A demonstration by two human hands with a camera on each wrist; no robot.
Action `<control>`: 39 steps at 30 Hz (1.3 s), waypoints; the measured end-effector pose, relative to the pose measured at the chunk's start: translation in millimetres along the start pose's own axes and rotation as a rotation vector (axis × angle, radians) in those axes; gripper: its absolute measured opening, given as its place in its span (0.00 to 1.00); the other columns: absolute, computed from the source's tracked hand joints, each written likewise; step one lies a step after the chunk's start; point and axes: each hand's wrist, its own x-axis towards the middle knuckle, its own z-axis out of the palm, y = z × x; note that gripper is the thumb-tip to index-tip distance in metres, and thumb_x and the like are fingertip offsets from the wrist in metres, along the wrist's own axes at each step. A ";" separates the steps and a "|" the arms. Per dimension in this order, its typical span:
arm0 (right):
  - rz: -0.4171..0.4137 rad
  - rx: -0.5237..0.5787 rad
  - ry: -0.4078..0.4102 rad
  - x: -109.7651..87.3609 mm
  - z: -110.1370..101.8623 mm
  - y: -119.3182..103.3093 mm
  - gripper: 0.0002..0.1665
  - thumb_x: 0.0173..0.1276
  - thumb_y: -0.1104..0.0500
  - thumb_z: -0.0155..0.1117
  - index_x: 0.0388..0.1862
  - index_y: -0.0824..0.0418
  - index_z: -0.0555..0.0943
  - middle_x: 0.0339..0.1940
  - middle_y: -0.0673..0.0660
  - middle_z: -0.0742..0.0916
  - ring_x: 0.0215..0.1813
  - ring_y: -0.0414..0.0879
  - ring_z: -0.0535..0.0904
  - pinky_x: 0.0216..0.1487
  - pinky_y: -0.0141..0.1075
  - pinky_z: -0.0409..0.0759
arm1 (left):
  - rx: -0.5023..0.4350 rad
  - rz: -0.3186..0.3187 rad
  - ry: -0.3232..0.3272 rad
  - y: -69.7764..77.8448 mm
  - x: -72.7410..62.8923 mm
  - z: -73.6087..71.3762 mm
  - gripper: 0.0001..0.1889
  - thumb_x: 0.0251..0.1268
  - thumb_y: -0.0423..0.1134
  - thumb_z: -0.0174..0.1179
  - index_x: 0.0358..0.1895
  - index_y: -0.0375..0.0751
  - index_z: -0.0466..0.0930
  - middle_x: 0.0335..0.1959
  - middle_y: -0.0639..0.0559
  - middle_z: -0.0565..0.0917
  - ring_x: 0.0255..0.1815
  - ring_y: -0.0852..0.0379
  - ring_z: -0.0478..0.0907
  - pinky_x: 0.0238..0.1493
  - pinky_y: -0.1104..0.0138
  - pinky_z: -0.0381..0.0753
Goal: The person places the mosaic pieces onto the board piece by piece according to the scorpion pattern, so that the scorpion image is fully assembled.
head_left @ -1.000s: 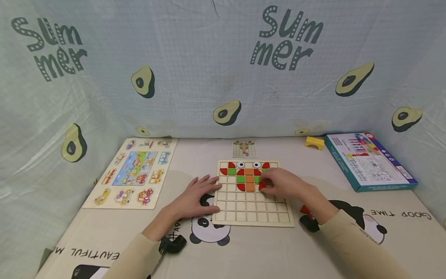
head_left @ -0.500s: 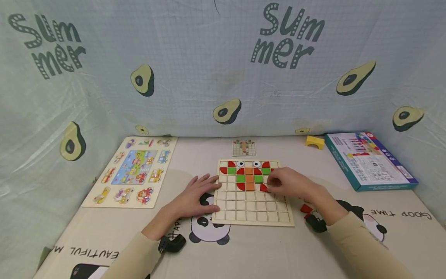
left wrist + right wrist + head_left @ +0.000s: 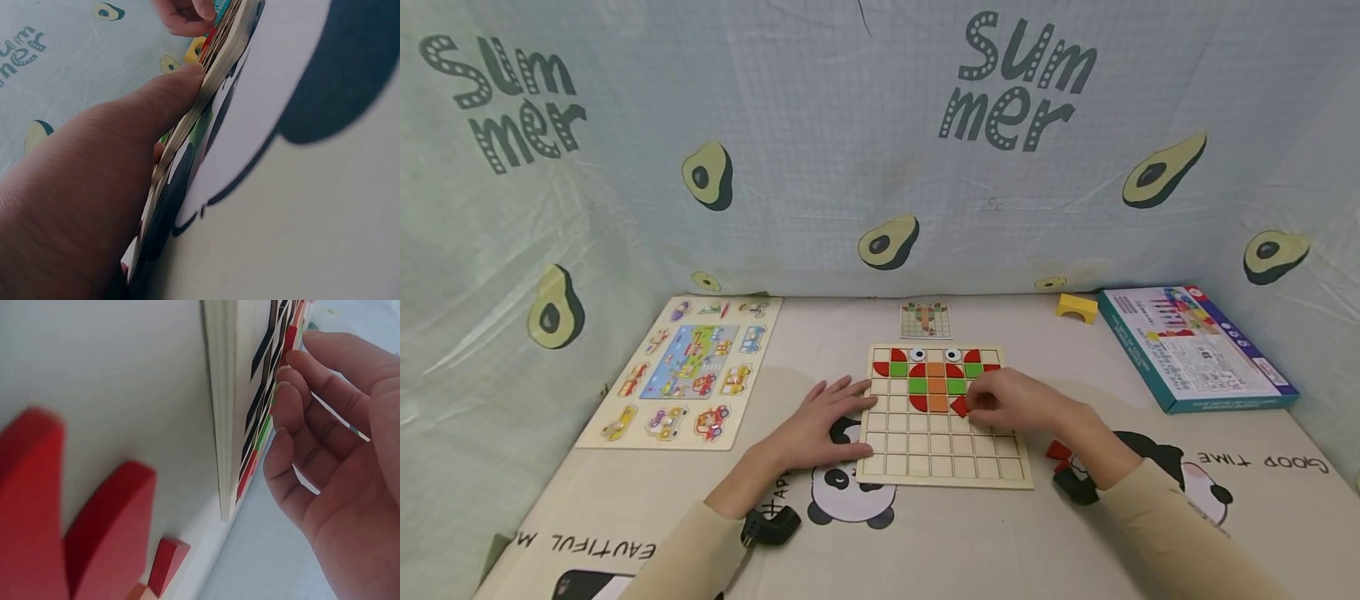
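Note:
A wooden grid board [image 3: 925,443] lies on the table, with red, green and orange pieces and two round eye pieces in its upper cells. My right hand [image 3: 1018,402] pinches a red piece [image 3: 958,407] over the board, just right of the lowest orange square [image 3: 937,403]. The piece is turned at an angle to the cells; in the right wrist view a red piece [image 3: 290,337] shows by the fingertips. At the board's left edge my left hand [image 3: 820,423] rests with straight fingers, its thumb [image 3: 181,81] touching the rim.
A small pattern card [image 3: 926,332] lies behind the board. A vehicle puzzle [image 3: 748,417] is at left, a flat box [image 3: 1187,350] at right beside a yellow arch block [image 3: 1077,307]. Loose red pieces [image 3: 112,525] lie near my right wrist.
My right hand shifted right, uncovering the green and red pieces, then came back slightly left. The red piece at its fingertips has turned. My left hand has stayed in place.

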 end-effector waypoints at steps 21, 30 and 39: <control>0.048 -0.150 0.055 10.6 5.9 -12.5 0.08 0.68 0.55 0.72 0.43 0.55 0.85 0.38 0.46 0.81 0.38 0.43 0.73 0.44 0.38 0.78 | -0.013 0.000 -0.004 -0.9 -0.1 0.9 0.39 0.62 0.63 0.65 0.74 0.51 0.71 0.79 0.54 0.60 0.82 0.48 0.46 0.78 0.47 0.37; 0.042 -0.181 0.050 12.3 5.4 -14.8 0.09 0.67 0.53 0.73 0.43 0.54 0.85 0.39 0.46 0.81 0.38 0.42 0.74 0.45 0.40 0.79 | -0.012 0.000 -0.005 -0.8 0.0 0.7 0.39 0.62 0.63 0.65 0.74 0.50 0.71 0.79 0.53 0.61 0.82 0.48 0.46 0.78 0.47 0.38; 0.066 -0.168 0.045 11.8 4.2 -12.4 0.09 0.67 0.54 0.73 0.43 0.54 0.85 0.37 0.46 0.81 0.37 0.42 0.73 0.43 0.38 0.78 | -0.019 0.008 -0.003 1.8 -0.7 -2.3 0.39 0.62 0.63 0.65 0.73 0.50 0.72 0.79 0.51 0.61 0.82 0.47 0.46 0.77 0.45 0.38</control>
